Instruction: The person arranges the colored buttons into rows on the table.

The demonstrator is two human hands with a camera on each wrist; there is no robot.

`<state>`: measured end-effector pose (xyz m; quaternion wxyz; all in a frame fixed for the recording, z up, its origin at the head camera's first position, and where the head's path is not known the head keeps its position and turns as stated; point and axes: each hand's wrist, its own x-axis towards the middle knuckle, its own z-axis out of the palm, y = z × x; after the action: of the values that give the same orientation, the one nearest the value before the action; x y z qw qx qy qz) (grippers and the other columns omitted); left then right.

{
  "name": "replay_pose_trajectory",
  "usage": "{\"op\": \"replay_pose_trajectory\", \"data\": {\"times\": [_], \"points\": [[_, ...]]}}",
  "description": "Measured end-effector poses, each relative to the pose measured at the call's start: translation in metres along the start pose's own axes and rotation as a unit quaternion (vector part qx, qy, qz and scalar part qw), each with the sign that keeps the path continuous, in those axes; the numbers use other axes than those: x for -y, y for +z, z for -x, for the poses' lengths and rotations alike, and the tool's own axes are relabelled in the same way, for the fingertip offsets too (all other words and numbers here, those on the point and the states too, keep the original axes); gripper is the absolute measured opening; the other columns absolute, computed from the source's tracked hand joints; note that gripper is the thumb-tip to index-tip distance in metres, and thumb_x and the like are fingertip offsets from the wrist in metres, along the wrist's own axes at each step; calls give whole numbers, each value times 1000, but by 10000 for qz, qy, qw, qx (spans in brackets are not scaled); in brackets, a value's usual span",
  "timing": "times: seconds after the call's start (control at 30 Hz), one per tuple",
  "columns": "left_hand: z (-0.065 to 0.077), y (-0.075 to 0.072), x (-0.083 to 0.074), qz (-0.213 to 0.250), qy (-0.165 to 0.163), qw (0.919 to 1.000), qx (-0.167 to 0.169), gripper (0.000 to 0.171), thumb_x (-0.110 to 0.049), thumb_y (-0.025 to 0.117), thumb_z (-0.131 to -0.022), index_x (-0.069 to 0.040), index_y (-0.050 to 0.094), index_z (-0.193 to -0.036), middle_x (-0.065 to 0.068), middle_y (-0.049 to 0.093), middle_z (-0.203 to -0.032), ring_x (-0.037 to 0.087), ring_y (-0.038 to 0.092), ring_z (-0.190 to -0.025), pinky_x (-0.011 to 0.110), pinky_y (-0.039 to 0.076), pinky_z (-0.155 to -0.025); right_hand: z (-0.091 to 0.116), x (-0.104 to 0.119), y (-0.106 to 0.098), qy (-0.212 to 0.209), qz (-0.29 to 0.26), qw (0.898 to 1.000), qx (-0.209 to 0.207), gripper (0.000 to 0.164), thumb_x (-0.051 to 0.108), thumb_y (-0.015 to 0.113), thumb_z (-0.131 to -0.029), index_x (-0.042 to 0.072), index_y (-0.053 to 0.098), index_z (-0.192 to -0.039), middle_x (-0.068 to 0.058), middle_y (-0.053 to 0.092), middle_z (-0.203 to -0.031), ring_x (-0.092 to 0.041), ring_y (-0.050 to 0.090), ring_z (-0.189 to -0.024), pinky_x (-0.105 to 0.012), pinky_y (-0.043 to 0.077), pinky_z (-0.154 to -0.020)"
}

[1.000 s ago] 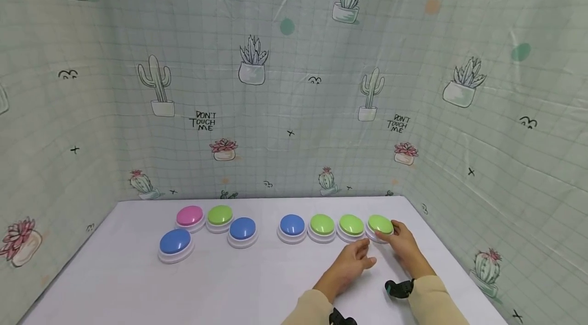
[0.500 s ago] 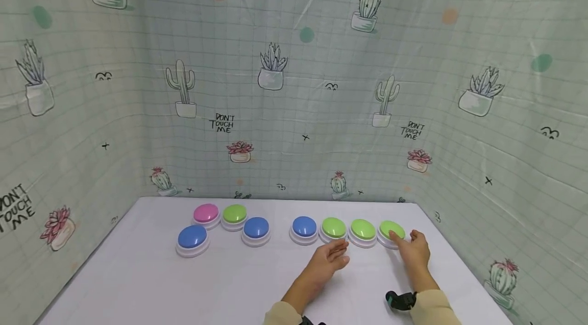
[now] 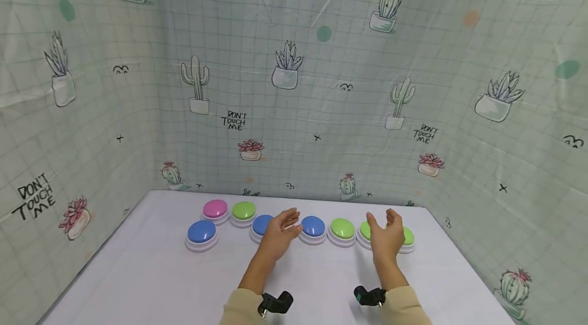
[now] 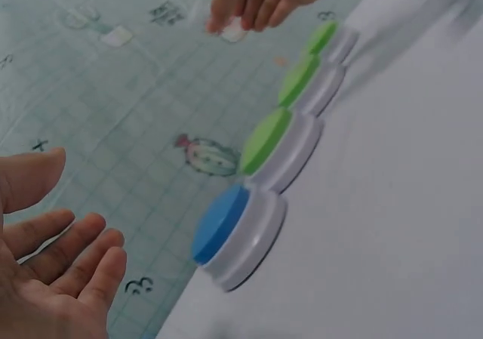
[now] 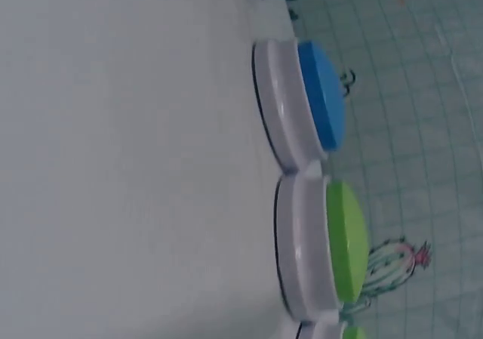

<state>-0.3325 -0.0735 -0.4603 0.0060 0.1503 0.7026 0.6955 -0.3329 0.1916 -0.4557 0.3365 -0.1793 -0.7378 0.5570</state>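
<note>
The left hand (image 3: pixel 277 236) had its grip spread, thumb parted from the fingers, just left of a round blue-domed button on a glossy white base (image 3: pixel 313 226); the left wrist view showed a gap between them. The right hand (image 3: pixel 387 238), its grip also spread, hung to the right of the blue-domed button.

On the white surface (image 3: pixel 184 284), right of the blue-domed button, ran the first lime-green-domed button (image 3: pixel 342 228), the second green button (image 3: pixel 365 229) and the third green button (image 3: pixel 408 236). The head view had the last two partly hidden by the right hand, while the left wrist view showed all three, the right hand cut off above. The right wrist view caught fingertips at its top edge, too cropped to tell whose. The head view alone showed a pink-domed button (image 3: pixel 215 208), well left of the blue-domed button.
</note>
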Motion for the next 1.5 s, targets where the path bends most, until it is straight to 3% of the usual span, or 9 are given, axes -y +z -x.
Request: {"op": "replay_pose_trajectory", "data": {"times": [0.13,0.27,0.43,0.63,0.73,1.1,1.3,1.5], "points": [[-3,-27,-2,-284,-126,9977,-604,53,-5,66,-102,2,50,-152,20,57,-149,38,51,-141,48,46,-117,19,13,31,-298,-461,9982,237,59,8,77,-96,-13,49,-144,-33,52,-149,-44,46,-144,-48,36,-123],[-6,-44,4,-420,-157,9938,-1020,52,-2,66,-101,5,50,-150,23,57,-148,39,52,-141,49,42,-120,41,26,59,-541,-665,9942,656,57,7,79,-94,-13,52,-140,-33,56,-145,-44,50,-142,-47,39,-122],[-8,-52,11,-571,-73,9905,-1250,52,1,66,-100,9,50,-149,27,55,-147,43,50,-140,50,41,-121,71,38,88,-662,-815,9839,1443,60,8,80,-93,-13,51,-142,-30,57,-145,-43,50,-141,-49,40,-121],[-10,-59,19,-714,-104,9871,-1429,51,3,68,-98,12,51,-146,31,56,-145,46,51,-139,51,41,-120,88,32,116,-516,-744,9672,2373,67,6,82,-91,-12,47,-145,-32,53,-149,-46,48,-143,-52,39,-121],[-8,-62,22,-810,-126,9856,-1475,50,3,68,-98,13,52,-144,33,55,-144,48,51,-138,53,42,-119,91,27,125,-442,-655,9610,2650,69,4,83,-89,-14,47,-144,-34,52,-148,-48,47,-142,-55,39,-121],[-7,-75,28,-1120,-454,9825,-1419,51,2,70,-97,13,53,-144,32,55,-147,47,51,-139,52,44,-117,101,17,157,-184,-91,9532,3015,72,-1,86,-82,-15,51,-142,-34,54,-147,-50,48,-141,-57,42,-117],[2,-85,33,-1155,-591,9817,-1396,53,3,71,-96,13,52,-145,33,55,-147,48,51,-138,52,44,-117,111,15,171,-257,115,9403,3393,74,-4,85,-78,-17,50,-142,-36,55,-144,-51,53,-136,-57,44,-115],[2,-82,39,-1175,-588,9834,-1255,57,4,71,-95,13,50,-147,34,54,-146,48,54,-136,51,47,-114,111,16,169,-303,3,9375,3467,71,-9,84,-76,-17,53,-140,-36,59,-140,-50,56,-132,-56,47,-112]]}}
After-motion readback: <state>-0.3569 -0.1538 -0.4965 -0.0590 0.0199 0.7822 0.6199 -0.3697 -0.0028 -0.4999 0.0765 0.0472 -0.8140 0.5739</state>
